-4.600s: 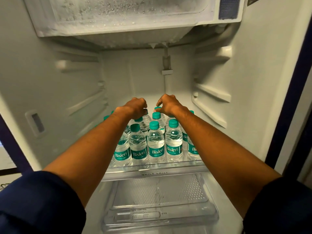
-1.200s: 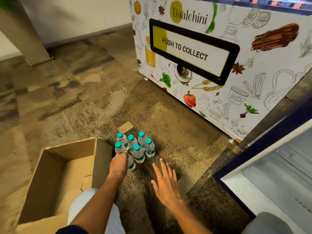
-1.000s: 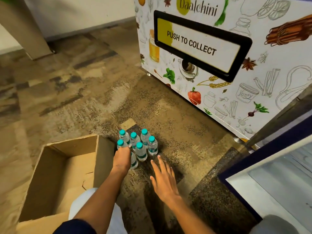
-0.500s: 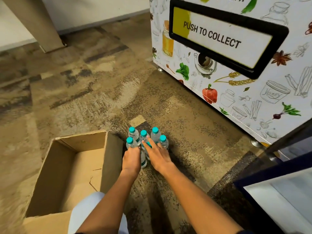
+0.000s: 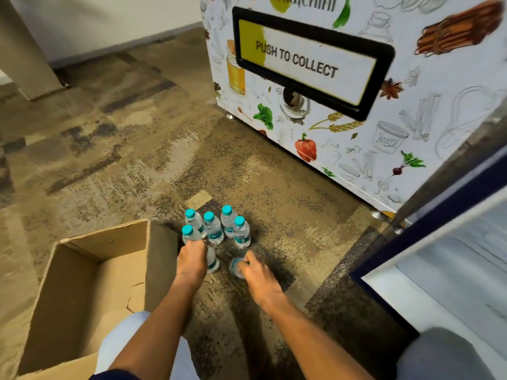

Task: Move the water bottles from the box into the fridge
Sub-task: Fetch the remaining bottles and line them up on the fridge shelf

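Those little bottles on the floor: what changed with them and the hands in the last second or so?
The right hand, which had hovered open, reached in and now grips one bottle, pulled back from the cluster and tilted. The left hand stays on its near-left bottle. The other upright bottles and the cardboard box have not moved.

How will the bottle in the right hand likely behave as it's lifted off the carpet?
The bottle looks small and full, so probably heavy for its size yet easy for the right hand to carry. Its clear plastic wall may flex under a squeeze. It looks tilted in the grip; being round, it would likely roll if dropped.
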Motion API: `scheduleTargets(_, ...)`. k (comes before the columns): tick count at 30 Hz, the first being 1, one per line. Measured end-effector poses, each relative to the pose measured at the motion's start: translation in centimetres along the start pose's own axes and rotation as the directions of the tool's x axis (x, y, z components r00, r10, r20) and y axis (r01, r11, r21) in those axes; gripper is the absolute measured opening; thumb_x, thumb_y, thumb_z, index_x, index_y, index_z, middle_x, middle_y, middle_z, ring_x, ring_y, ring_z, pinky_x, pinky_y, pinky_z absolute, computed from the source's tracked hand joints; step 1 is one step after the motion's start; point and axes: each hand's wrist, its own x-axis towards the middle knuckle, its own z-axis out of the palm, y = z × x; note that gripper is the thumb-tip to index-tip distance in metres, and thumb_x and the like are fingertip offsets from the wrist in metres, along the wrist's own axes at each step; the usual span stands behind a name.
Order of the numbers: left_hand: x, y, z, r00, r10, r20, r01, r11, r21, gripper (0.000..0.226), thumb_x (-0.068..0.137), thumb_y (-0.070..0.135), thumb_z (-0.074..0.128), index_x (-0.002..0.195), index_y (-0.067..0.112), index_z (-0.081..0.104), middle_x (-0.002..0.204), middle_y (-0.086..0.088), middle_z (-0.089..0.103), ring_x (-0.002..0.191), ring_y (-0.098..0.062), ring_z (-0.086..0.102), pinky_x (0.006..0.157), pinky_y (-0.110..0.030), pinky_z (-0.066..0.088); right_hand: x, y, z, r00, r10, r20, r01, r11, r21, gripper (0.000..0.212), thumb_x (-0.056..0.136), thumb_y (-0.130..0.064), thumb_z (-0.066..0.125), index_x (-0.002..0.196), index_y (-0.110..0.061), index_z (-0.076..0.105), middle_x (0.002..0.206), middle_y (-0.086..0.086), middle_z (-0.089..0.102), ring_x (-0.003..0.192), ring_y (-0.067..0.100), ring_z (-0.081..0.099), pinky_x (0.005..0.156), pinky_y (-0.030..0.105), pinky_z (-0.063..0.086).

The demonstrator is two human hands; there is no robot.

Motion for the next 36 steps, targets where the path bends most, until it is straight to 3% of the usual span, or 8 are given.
scheduleTargets(5,-0.8,0.3,-1.3,0.999,0.037,0.022,-0.037,0.998,0.042,0.017,0.088,0.011,0.057,0.104,0.006,0.062,0.104,-0.018,0.065,0.098,-0.035,0.063,0.079,-0.042,0.054,-3.8,1.0,-2.1,0.991,0.108,0.077,-0.113,0.992,0.057,0.023,0.101,-0.007,0.037,0.116,-0.005,0.054,0.124,0.016,0.047,0.107,0.039,0.05,0.083,0.043,0.038)
scheduleTargets(7,-1.5,1.3,-1.5,0.996,0.077,0.043,-0.08,0.994,0.075,0.016,0.088,0.011,0.056,0.102,0.005,0.062,0.103,-0.019,0.065,0.097,-0.035,0.063,0.078,-0.042,0.052,-5.0,1.7,-2.9,0.98,0.164,0.11,-0.164,0.986,-0.004,0.025,0.097,0.0,0.043,0.118,-0.008,0.052,0.12,0.013,0.048,0.1,0.033,0.052,0.08,0.042,0.041)
scheduleTargets(9,-2.3,2.4,-1.6,0.991,0.115,0.075,-0.121,0.989,0.087,0.014,0.087,0.01,0.056,0.098,0.004,0.062,0.1,-0.019,0.065,0.094,-0.035,0.063,0.074,-0.04,0.05,-6.2,2.8,-3.2,0.978,0.169,0.121,-0.171,0.985,0.008,0.03,0.094,0.004,0.047,0.119,-0.012,0.053,0.123,0.009,0.044,0.102,0.03,0.051,0.085,0.04,0.044)
scheduleTargets(12,-3.1,4.2,-2.3,0.976,0.167,0.141,-0.177,0.982,0.064,0.012,0.083,0.011,0.06,0.093,0.005,0.062,0.099,-0.016,0.066,0.092,-0.032,0.063,0.073,-0.04,0.053,-7.8,4.5,-4.0,0.972,0.195,0.134,-0.204,0.977,0.056,0.027,0.093,-0.001,0.048,0.111,-0.017,0.059,0.127,0.009,0.042,0.116,0.036,0.046,0.097,0.05,0.044)
scheduleTargets(17,-3.9,8.0,-4.2,0.912,0.336,0.234,-0.358,0.932,0.055,0.024,0.082,0.022,0.067,0.104,0.017,0.062,0.105,-0.008,0.064,0.096,-0.026,0.062,0.074,-0.032,0.049,-9.2,5.4,-8.6,0.943,0.313,0.117,-0.312,0.95,-0.03,0.036,0.087,-0.003,0.068,0.119,-0.019,0.062,0.126,0.002,0.048,0.113,0.025,0.056,0.098,0.04,0.052)
scheduleTargets(21,-4.2,12.0,-6.3,0.834,0.486,0.261,-0.518,0.853,0.064,0.031,0.081,0.027,0.069,0.11,0.021,0.06,0.109,-0.004,0.065,0.099,-0.02,0.061,0.083,-0.034,0.054,-11.2,6.9,-12.7,0.944,0.315,0.1,-0.316,0.949,-0.008,0.034,0.087,-0.003,0.069,0.116,-0.019,0.061,0.128,0.002,0.047,0.118,0.023,0.053,0.102,0.039,0.049)
scheduleTargets(26,-5.8,18.3,-10.7,0.698,0.647,0.307,-0.695,0.716,0.07,0.024,0.082,0.023,0.07,0.103,0.021,0.058,0.103,-0.003,0.066,0.091,-0.018,0.061,0.077,-0.032,0.055,-14.1,7.7,-18.9,0.955,0.298,0.001,-0.297,0.955,-0.02,0.035,0.085,-0.008,0.072,0.117,-0.019,0.063,0.129,0.005,0.05,0.118,0.025,0.054,0.098,0.038,0.051)
scheduleTargets(36,-11.2,30.7,-17.8,0.384,0.855,0.35,-0.923,0.351,0.155,0.039,0.079,0.026,0.073,0.118,0.025,0.068,0.109,0.004,0.072,0.093,-0.013,0.067,0.075,-0.02,0.051,-20.2,7.3,-30.9,0.962,0.237,-0.137,-0.245,0.969,-0.04,0.033,0.073,-0.012,0.079,0.106,-0.015,0.071,0.107,0.001,0.066,0.093,0.015,0.062,0.082,0.029,0.055)
